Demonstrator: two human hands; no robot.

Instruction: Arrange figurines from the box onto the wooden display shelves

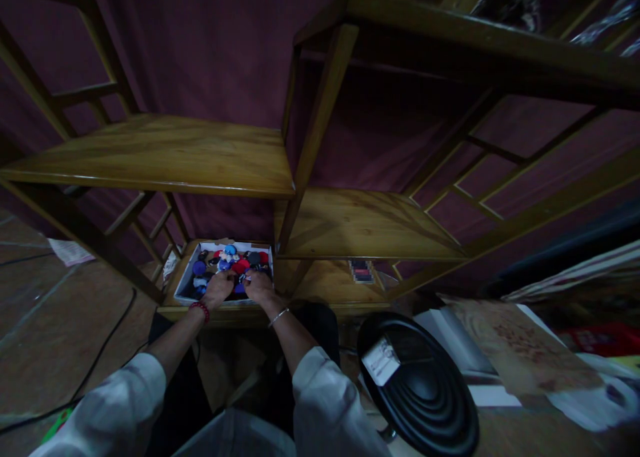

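A shallow white cardboard box [184, 280] sits on the lowest shelf, filled with several small roundish items [241, 265] in red, blue, black and white; their kind is too small to tell. Both hands reach into its near side. My left hand [220, 289], with a red beaded bracelet at the wrist, has its fingers curled downward among the items. Close beside it, my right hand [257, 287], with a thin bracelet, has its fingers drawn together near a white and dark piece. What either hand pinches is hidden or too small to name.
Over the box is a wooden shelf [165, 153], with an upright post [320, 130] to its right. A lower right shelf [365, 227] stands beside it. A black oval ridged object [425, 383] lies at the right, near cardboard [515, 343]. A cable [107, 340] crosses the floor.
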